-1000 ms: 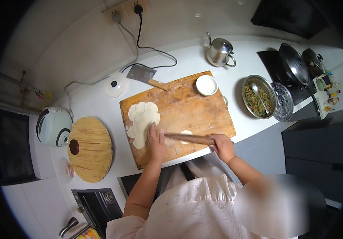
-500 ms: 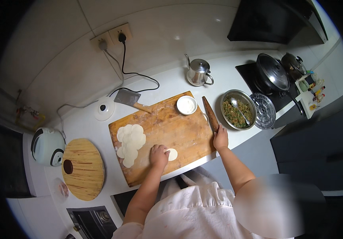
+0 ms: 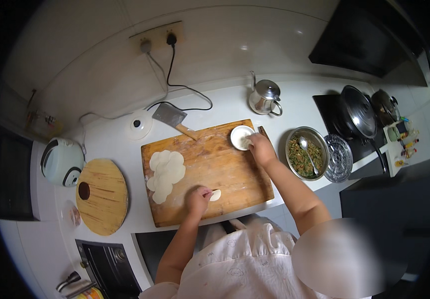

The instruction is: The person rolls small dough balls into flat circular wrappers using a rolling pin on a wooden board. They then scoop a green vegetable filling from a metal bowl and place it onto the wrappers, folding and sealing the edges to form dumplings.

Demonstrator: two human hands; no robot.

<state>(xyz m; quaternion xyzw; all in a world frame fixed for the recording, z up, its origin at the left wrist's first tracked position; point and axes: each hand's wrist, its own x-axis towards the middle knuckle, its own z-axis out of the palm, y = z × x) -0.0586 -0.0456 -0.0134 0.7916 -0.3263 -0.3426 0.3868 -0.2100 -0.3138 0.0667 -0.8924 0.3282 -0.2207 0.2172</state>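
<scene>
Two bowls point(image 3: 234, 144): chopped filling point(image 3: 298, 158); powder point(image 3: 241, 135) under right fingers point(image 3: 252, 143), grip unclear; left fingers point(image 3: 205, 191) tight on dough point(image 3: 216, 196).

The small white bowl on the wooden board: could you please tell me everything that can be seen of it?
The small white bowl is round, with a smooth surface that looks like ceramic. It stands upright on the wooden board, near its far right corner. White powder lies inside. The right hand reaches in over its right side with the fingertips, hiding part of the rim; whether they touch the bowl itself cannot be told.
</scene>
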